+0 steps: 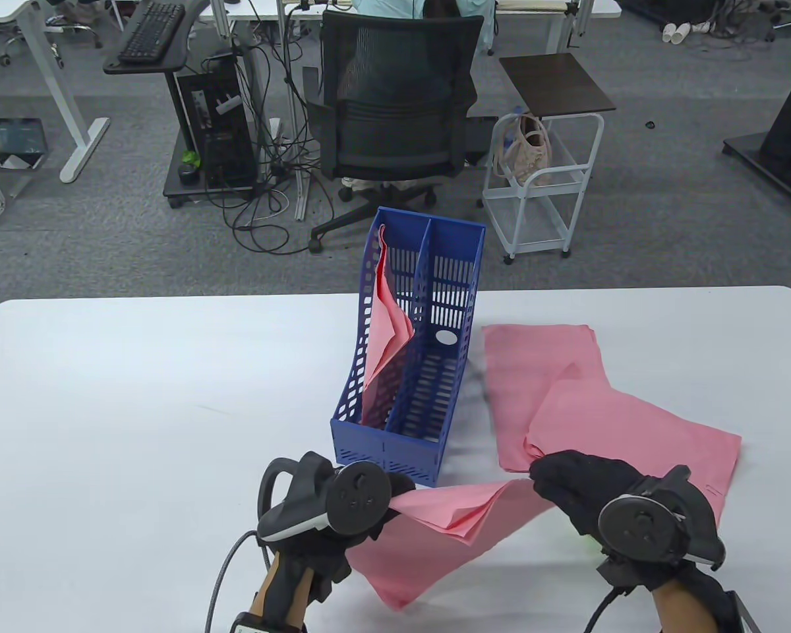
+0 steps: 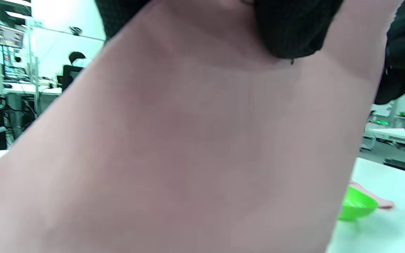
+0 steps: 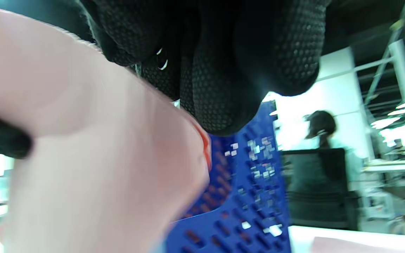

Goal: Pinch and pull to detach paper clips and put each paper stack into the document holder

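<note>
Holding a stack of pink paper sheets (image 1: 461,521) between both hands at the bottom centre of the table view, I have my left hand (image 1: 333,508) in its black glove pinching the left end, while my right hand (image 1: 583,488) has its fingers curled tight on the right end. A small metal paper clip (image 3: 162,63) glints between my right fingertips (image 3: 220,88) in the right wrist view. Just above, mid-frame, stands the blue perforated plastic document holder (image 1: 412,356), with pink sheets (image 1: 385,330) already in its left compartment. Two more pink paper stacks (image 1: 567,395) lie overlapping on the white table (image 1: 138,395), right of the holder.
</note>
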Demonstrator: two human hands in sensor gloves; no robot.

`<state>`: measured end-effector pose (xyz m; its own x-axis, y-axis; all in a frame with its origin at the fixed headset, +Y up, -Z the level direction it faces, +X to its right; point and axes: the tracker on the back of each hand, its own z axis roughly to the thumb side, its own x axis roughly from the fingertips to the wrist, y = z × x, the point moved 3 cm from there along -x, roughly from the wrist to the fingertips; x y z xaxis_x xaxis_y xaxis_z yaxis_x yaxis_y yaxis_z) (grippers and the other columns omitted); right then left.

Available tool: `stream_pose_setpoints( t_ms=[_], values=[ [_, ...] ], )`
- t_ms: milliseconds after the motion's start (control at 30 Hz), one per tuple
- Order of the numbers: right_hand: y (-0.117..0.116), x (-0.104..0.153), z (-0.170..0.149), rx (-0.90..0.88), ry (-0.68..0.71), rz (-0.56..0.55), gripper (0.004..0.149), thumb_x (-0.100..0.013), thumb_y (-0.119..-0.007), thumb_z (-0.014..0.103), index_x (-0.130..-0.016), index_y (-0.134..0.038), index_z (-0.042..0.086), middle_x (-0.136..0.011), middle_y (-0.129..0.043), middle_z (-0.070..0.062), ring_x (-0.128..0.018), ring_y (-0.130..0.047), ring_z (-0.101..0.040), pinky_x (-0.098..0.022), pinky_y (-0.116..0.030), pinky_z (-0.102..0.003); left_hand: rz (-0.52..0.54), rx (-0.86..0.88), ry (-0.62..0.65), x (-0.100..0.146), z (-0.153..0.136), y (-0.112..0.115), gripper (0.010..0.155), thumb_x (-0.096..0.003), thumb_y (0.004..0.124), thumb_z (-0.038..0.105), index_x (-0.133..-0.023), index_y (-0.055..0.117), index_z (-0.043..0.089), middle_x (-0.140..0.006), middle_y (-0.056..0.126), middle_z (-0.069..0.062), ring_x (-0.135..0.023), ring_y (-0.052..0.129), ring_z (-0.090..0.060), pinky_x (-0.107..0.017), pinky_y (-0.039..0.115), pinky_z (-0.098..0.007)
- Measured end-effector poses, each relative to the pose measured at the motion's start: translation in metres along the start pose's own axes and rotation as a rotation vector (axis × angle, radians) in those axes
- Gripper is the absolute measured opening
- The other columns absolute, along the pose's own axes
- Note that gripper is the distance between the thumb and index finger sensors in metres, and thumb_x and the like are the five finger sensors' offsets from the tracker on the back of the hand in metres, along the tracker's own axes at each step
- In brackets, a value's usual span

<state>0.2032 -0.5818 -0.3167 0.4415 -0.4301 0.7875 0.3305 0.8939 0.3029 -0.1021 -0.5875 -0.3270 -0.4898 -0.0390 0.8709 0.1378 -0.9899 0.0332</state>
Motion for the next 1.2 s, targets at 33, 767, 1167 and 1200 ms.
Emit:
stream_pose_setpoints(
  t_ms=[33,767,1167,1200],
  values=[
    [-0.001,0.000,-0.008,0.017,-0.045,0.006,0.035,-0.057,-0.067,0.037,-0.087,-0.080,0.022,-0.082,-0.093,-0.011,-0.052,-0.101,-0.023,-0.041,-0.084,-0.029,0.025,0.014,-0.009,0.004,-0.004,-0.005,0.042,-0.0513,0.073,0.041,-0.088,0.091,0.030,-0.074,0.108,0.001,-0.059,0.112,-0.018,-0.050,0.093,-0.036],
    [-0.098,0.020,-0.124,0.144,-0.596,0.664,0.055,-0.060,-0.062,0.043,-0.108,-0.062,0.016,-0.111,-0.067,-0.024,-0.090,-0.081,-0.044,-0.068,-0.069,-0.051,0.234,0.060,-0.103,0.045,-0.033,-0.044,0.042,-0.0520,0.073,0.040,-0.088,0.091,0.029,-0.076,0.107,0.001,-0.060,0.112,-0.018,-0.051,0.093,-0.036],
    [-0.067,0.015,-0.112,0.129,-0.536,0.470,0.078,-0.060,-0.059,0.049,-0.120,-0.026,0.012,-0.123,-0.020,-0.035,-0.108,-0.018,-0.064,-0.078,-0.025,-0.071,0.300,-0.002,-0.157,0.061,-0.029,-0.058,0.042,-0.0518,0.073,0.040,-0.088,0.091,0.029,-0.075,0.107,0.001,-0.059,0.112,-0.019,-0.050,0.093,-0.037],
    [-0.065,0.014,-0.111,0.128,-0.533,0.461,0.078,-0.060,-0.058,0.049,-0.120,-0.026,0.011,-0.123,-0.020,-0.035,-0.108,-0.018,-0.064,-0.078,-0.025,-0.071,0.306,-0.005,-0.169,0.062,-0.029,-0.060,0.042,-0.0516,0.073,0.041,-0.088,0.091,0.030,-0.075,0.107,0.001,-0.059,0.112,-0.019,-0.050,0.092,-0.038]
  ],
)
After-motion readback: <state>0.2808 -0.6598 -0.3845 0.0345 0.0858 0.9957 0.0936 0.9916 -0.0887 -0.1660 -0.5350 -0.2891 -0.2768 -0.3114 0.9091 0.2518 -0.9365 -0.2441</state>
